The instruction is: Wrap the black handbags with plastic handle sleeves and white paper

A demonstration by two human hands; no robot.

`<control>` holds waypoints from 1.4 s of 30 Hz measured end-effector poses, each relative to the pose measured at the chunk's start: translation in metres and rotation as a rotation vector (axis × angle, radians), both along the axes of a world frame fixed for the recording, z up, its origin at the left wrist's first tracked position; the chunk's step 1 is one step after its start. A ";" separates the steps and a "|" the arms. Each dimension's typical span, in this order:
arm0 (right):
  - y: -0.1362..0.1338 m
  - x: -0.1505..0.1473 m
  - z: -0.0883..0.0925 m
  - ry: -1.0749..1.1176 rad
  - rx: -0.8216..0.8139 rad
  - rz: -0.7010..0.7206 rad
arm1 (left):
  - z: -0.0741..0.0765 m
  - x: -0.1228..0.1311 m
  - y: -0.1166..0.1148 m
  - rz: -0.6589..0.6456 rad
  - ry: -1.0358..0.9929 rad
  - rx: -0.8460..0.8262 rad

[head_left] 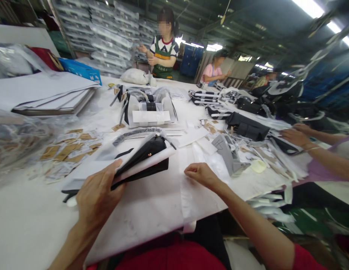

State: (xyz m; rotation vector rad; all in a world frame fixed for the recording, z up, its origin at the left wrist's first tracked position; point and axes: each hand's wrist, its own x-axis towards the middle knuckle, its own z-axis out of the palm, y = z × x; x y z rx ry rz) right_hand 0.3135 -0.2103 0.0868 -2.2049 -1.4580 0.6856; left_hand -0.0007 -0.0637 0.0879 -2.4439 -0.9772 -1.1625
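Observation:
My left hand (99, 191) is closed around the near left side of a black handbag (154, 150), which lies tilted on the white table. A white sheet (149, 163) sticks out between the bag's black layers, and its handle (137, 134) is wrapped in clear plastic. My right hand (201, 174) hovers to the right of the bag, apart from it, with fingers curled together. What those fingers hold, if anything, is hidden. Under that hand a pale translucent strip (186, 198) runs down to the table's front edge.
Brown and white tags (70, 150) lie scattered at left, below a stack of white sheets (47, 92). Another wrapped bag (150, 108) stands ahead. At right, a co-worker's hands (295, 137) are beside black bags (247, 126). Two persons stand beyond the table.

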 end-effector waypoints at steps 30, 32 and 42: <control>0.090 0.051 0.005 -0.047 -0.502 -0.020 | 0.000 -0.003 -0.001 -0.009 -0.022 -0.020; 0.094 0.048 0.005 -0.015 -0.519 -0.042 | 0.001 -0.004 -0.001 0.000 -0.026 -0.021; 0.093 0.035 -0.005 -0.013 -0.405 -0.109 | 0.000 -0.006 0.000 0.030 -0.009 -0.026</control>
